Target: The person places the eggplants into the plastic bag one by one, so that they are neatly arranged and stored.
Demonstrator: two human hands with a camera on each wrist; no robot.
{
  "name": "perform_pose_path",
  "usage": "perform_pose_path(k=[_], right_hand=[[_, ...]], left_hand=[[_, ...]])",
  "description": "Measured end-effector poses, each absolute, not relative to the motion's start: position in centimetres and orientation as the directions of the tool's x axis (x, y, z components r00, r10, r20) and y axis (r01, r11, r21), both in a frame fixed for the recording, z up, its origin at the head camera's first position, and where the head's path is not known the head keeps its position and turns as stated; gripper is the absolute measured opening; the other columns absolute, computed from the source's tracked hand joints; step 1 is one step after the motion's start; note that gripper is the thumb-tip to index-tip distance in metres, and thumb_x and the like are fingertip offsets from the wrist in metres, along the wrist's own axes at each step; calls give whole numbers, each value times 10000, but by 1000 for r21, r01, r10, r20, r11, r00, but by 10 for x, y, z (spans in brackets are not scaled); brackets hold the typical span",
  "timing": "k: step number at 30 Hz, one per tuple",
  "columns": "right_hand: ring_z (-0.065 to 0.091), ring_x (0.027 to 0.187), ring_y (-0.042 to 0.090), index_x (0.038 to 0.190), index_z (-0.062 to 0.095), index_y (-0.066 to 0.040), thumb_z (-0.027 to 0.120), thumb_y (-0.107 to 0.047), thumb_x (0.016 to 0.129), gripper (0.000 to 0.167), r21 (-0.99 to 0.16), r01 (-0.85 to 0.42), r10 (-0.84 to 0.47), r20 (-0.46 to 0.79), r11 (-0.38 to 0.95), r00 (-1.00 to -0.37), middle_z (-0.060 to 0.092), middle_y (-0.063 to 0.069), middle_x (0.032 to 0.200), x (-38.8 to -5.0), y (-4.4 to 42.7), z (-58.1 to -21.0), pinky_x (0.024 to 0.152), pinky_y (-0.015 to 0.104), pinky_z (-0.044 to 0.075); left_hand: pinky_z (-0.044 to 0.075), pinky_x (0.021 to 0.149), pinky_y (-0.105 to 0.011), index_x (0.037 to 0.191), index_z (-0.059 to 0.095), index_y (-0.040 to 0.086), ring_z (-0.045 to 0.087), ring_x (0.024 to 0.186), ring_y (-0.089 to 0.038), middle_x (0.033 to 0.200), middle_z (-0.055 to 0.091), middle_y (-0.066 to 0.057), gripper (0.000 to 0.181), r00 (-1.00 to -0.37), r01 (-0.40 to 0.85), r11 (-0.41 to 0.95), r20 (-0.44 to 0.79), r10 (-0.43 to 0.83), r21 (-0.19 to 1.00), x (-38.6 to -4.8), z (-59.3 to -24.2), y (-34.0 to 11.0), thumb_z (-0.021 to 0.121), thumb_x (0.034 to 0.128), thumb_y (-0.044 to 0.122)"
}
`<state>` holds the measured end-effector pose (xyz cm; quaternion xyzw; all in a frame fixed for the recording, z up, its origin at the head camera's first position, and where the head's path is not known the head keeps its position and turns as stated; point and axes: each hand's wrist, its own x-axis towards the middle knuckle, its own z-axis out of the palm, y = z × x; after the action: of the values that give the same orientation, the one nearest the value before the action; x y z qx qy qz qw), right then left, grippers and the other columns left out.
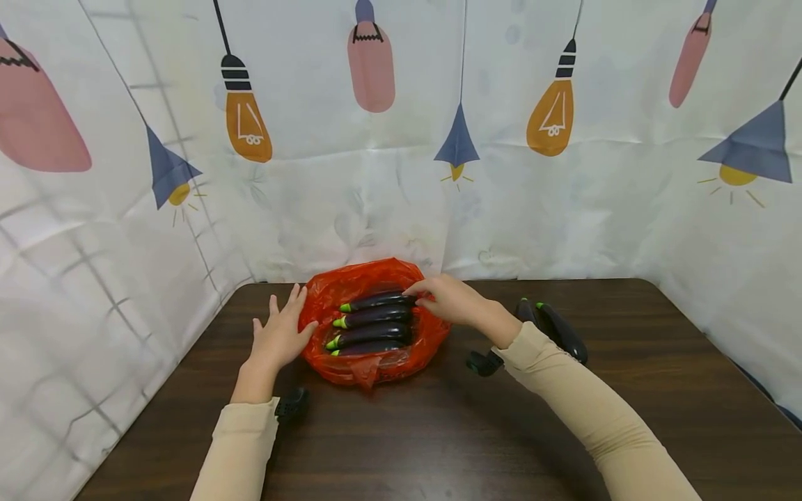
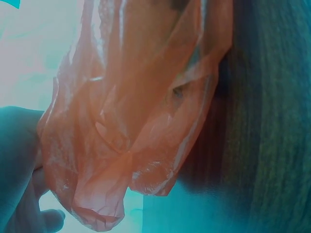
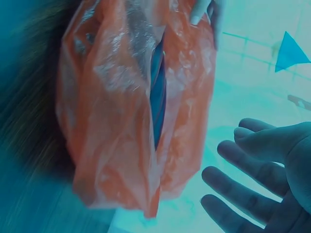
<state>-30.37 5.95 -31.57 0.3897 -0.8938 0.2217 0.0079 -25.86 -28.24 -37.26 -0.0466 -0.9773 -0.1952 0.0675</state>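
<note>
1. Four eggplants (image 1: 376, 317) lie side by side in the red plastic bag (image 1: 388, 275), which sits open-mouthed on the table (image 1: 438, 431), between my left hand (image 1: 280, 332) and my right hand (image 1: 454, 300).
2. Their long axes run left to right across my view, nearly parallel; the green stem ends (image 1: 341, 322) face my left hand, the dark blunt ends face my right.
3. My right hand is the nearer one to the farthest eggplant (image 1: 376, 300): its fingertips come in over the bag's right side, by that blunt end, so the eggplant stretches away leftward from them.
4. Its fingers stand apart, gently bent, pinching nothing that I can see; whether the tips brush the plastic I cannot tell.
5. My left hand is spread wide at the bag's left rim, its thumb just short of the stem ends.
6. Two more eggplants (image 1: 562, 334) lie on the table to the right, partly behind my right sleeve (image 1: 583, 410), green ends away from me, their axes crossing the bagged row's direction.
</note>
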Motion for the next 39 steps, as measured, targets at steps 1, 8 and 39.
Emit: perform_pose_path(k=[1,8,39], right_hand=[[389,469,79,1325,703,-93,631,-41,1012,326,-397,-692,-688,182,603,-703,712,128,1233,-302,63,-316,534,237,365],[474,534,85,1299,715,-60,623,-32,1011,303,-386,-682,-659,214,621,-721,733,136,1153,-293,91,-319,552,263,403],[714,930,255,1306,695,-26,640,3,989,323,-411,-606,-549,262,681,-794,741,100,1099,-275,195,-340,748,397,580]], left_hand=[[-33,1035,-852,1644,156,44,-47,1483,-582,1701,71,-188,789,-987,118,919,149,65,375,-259,-373,-282,600,1032,269],[-23,1026,-861,1641,163,38,-34,1477,-596,1698,86,-199,789,-985,124,922,158,69,368,-258,-372,-284,605,1029,267],[-15,1027,-861,1644,150,43,-30,1479,-592,1698,84,-201,790,-986,126,920,150,74,371,-261,-375,-284,597,1035,277]])
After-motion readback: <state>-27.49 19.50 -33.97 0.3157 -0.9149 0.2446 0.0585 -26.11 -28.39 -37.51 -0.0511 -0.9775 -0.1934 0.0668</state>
